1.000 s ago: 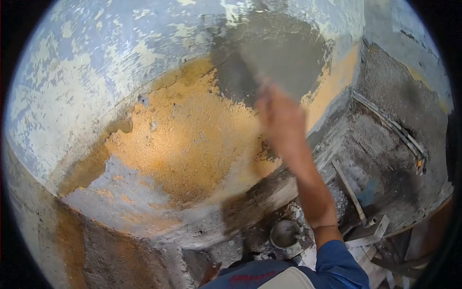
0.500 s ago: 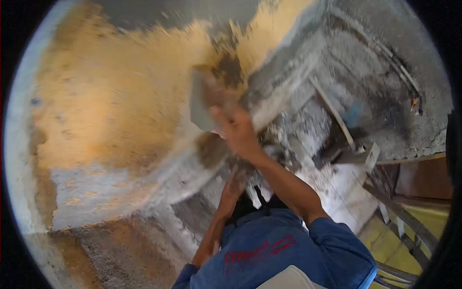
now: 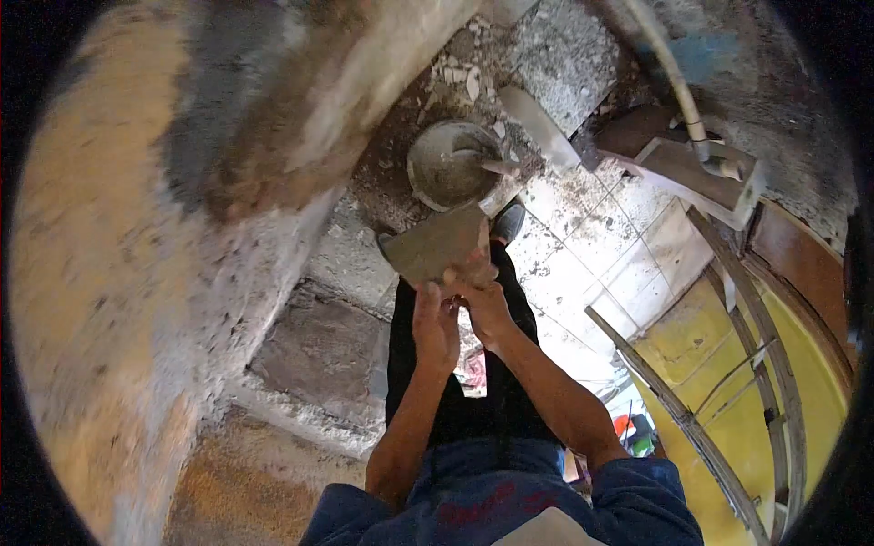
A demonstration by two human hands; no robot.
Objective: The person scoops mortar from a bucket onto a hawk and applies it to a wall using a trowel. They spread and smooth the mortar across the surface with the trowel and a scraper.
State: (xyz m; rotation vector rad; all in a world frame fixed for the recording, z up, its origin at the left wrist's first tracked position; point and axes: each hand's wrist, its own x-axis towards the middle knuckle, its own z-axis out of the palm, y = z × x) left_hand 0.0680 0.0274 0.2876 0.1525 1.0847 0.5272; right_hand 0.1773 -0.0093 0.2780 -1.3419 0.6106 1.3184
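Both my hands meet below a flat grey plastering trowel, in front of my legs. My right hand grips it at its near right corner, with fingers along the right end. Beside it, my left hand is closed at the near edge, its fingertips against the trowel. The handle is hidden from me. Just beyond the trowel, a round mortar bucket stands on the debris-covered floor. A tool with a short handle leans over the bucket's right side.
A partly plastered, yellowish wall rises at the left. White floor tiles lie right of my feet. A wooden ladder is at lower right, near a trough-like box and a pipe. Rubble is scattered behind the bucket.
My view has tilted down from the wall to the floor. My right hand has brought the trowel from the wall down before my legs, and my left hand has come up to it.
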